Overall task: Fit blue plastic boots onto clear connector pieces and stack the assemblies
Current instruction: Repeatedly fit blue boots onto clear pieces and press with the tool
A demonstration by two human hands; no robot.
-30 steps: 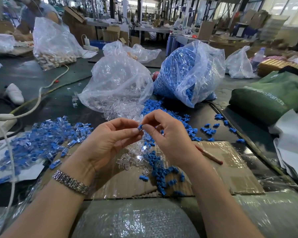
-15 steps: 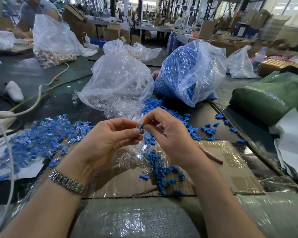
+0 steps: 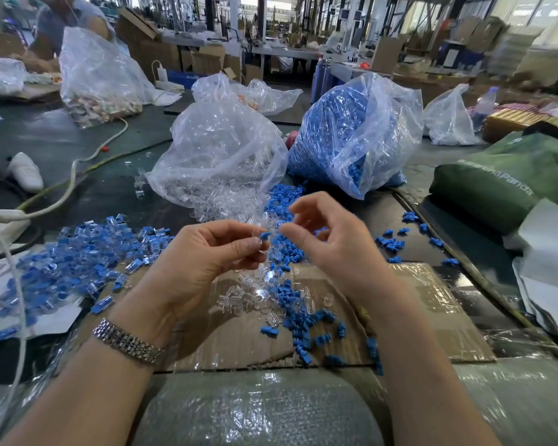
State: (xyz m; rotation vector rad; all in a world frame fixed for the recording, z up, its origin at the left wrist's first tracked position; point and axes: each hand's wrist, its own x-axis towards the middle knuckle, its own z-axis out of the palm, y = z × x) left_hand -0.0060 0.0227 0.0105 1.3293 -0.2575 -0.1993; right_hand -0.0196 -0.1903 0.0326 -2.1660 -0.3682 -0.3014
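Observation:
My left hand (image 3: 207,252) pinches a small assembly (image 3: 262,239), a clear connector with a blue boot on its end, between thumb and fingers. My right hand (image 3: 332,243) hovers just right of it with fingers loosely curled and holding nothing. Under my hands, loose clear connectors (image 3: 248,294) and loose blue boots (image 3: 300,323) lie on a cardboard sheet (image 3: 432,304). A heap of finished blue-and-clear assemblies (image 3: 74,259) lies to the left.
A clear bag of connectors (image 3: 219,156) and a bag of blue boots (image 3: 355,136) stand behind my hands. A green bag (image 3: 503,181) lies at right, white cables (image 3: 71,175) at left, bubble wrap (image 3: 258,410) near me. Another person (image 3: 68,20) works far left.
My right hand has let go of the piece and drawn back to the right, its fingers loosening. The left hand still holds the joined piece.

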